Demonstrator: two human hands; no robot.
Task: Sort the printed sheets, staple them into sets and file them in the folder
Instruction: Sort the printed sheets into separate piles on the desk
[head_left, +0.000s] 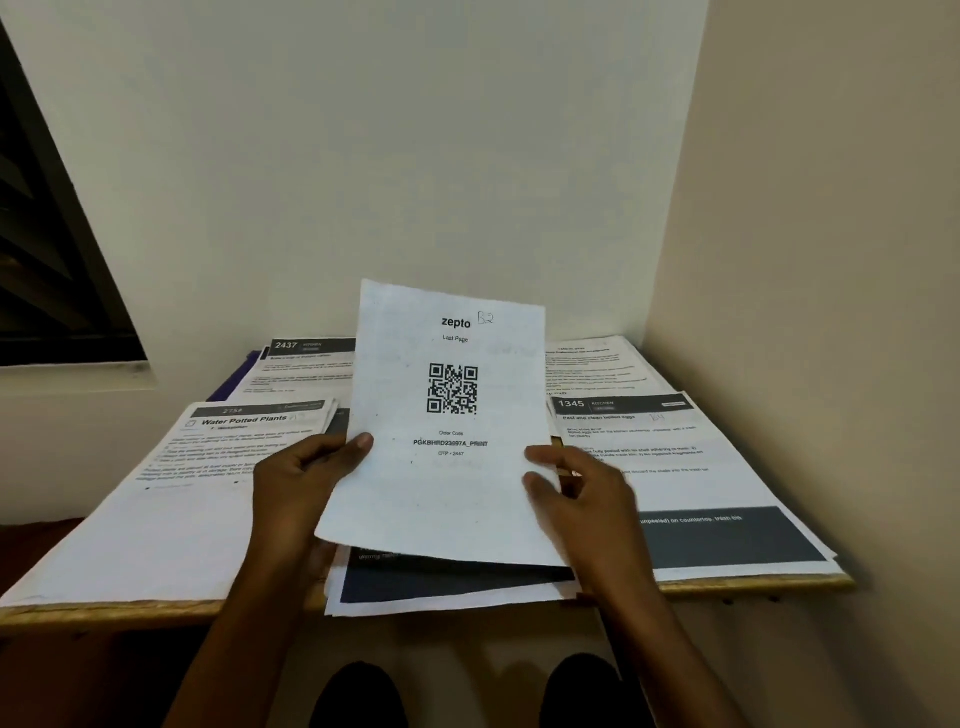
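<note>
while both hands meet at the middle of the frame, the left hand (304, 483) pinches the left edge of a thin, slightly creased white zepto sheet (447, 467), thumb laid on its face, and the right hand (576, 499) curls round the right edge, though that hand is blurred. the sheet is tilted up, showing one square qr code, with "b2" pencilled at its top. just under it lies a loose stack of sheets (447, 587), one with a dark printed block, overhanging the front lip of the pale wooden table (104, 613). four more flat piles lie on the table: the water potted plants pile (171, 493) at lower left, the 2437 pile (301, 366) behind it, the 1345 pile (701, 467) at right, and a text-only pile (597, 364) at upper right.
</note>
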